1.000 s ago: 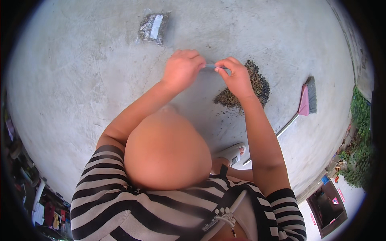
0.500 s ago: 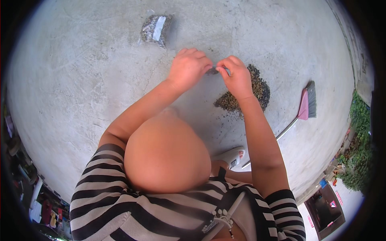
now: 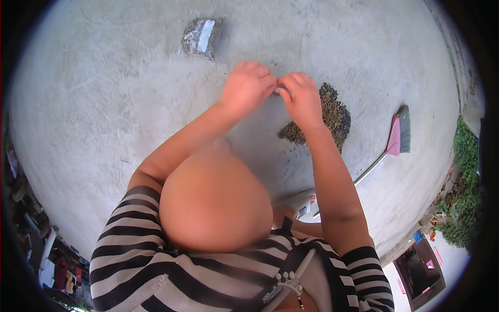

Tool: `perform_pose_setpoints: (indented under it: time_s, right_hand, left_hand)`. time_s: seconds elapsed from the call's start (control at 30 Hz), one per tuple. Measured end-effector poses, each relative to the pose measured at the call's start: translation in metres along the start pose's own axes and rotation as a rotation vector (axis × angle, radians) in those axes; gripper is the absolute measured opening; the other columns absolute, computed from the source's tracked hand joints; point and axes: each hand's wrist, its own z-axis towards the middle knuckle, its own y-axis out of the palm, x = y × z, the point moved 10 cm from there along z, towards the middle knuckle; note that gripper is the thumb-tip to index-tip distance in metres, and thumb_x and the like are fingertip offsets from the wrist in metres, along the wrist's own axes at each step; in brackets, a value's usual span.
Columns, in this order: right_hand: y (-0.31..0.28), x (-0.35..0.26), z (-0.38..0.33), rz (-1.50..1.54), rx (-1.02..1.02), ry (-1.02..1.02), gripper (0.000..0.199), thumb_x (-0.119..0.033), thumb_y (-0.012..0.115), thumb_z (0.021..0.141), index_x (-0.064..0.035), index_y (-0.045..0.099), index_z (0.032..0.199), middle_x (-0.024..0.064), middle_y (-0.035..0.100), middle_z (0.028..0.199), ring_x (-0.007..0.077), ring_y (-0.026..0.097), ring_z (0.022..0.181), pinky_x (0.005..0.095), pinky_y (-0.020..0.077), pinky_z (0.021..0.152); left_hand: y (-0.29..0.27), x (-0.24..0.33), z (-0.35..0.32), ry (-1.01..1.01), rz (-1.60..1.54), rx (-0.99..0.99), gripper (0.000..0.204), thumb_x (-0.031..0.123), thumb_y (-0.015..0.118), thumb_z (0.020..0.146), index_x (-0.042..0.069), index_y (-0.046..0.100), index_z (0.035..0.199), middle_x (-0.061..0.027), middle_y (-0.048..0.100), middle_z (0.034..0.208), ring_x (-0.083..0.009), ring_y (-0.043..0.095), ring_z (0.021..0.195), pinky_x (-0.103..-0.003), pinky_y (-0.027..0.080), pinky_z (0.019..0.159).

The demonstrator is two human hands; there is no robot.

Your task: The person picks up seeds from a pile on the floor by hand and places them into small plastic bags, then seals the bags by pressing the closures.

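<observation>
Concrete floor (image 3: 104, 104) carries one filled clear bag (image 3: 200, 35) at its far edge, one dark seed pile (image 3: 322, 118) and one broom (image 3: 391, 141) to the right. Both hands, left hand (image 3: 247, 86) and right hand (image 3: 300, 98), meet above the pile, fingertips pinching a small clear item (image 3: 281, 90), seemingly being opened or sealed; that calls for a firm two-handed grip.

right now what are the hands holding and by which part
Both hands, left hand and right hand, pinch a small pale thing between their fingertips; what it is cannot be told.

Looks like an outdoor concrete yard (image 3: 104, 104) at someone's home — a pink broom (image 3: 396, 136) lies on the ground, greenery (image 3: 465, 208) along the edge, bright sunlight everywhere.
</observation>
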Motion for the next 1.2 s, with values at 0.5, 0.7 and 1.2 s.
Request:
perform_pose_setpoints:
  time_s: [0.5,0.7,1.2]
  right_hand:
    - [-0.001,0.002,0.000,-0.014,0.051,0.032,0.007,-0.009,0.072,0.082,-0.0127,0.068,0.087,0.0032,0.063,0.086,0.0273,0.059,0.089,0.0403,0.0468,0.082]
    - [0.002,-0.014,0.006,0.018,0.034,-0.070,0.007,-0.013,0.074,0.084,-0.0107,0.072,0.089,0.0052,0.064,0.085,0.0283,0.061,0.088,0.0392,0.0489,0.082]
    - [0.007,0.002,0.009,-0.052,-0.032,0.038,0.004,-0.017,0.074,0.083,-0.0148,0.071,0.084,0.0003,0.063,0.084,0.0238,0.061,0.091,0.0392,0.0442,0.083]
  left_hand:
    - [-0.020,-0.012,-0.010,-0.019,0.072,0.044,0.008,0.014,0.077,0.078,0.014,0.072,0.084,0.0008,0.065,0.084,-0.0209,0.060,0.087,-0.036,0.043,0.082]
    - [-0.019,-0.015,-0.015,-0.027,0.065,0.024,0.009,0.014,0.079,0.078,0.013,0.071,0.084,0.0001,0.064,0.082,-0.0218,0.060,0.086,-0.036,0.043,0.081]
    - [-0.032,-0.035,-0.022,-0.104,-0.035,0.089,0.009,0.014,0.079,0.080,0.011,0.070,0.083,-0.0049,0.063,0.078,-0.0277,0.061,0.079,-0.040,0.047,0.072]
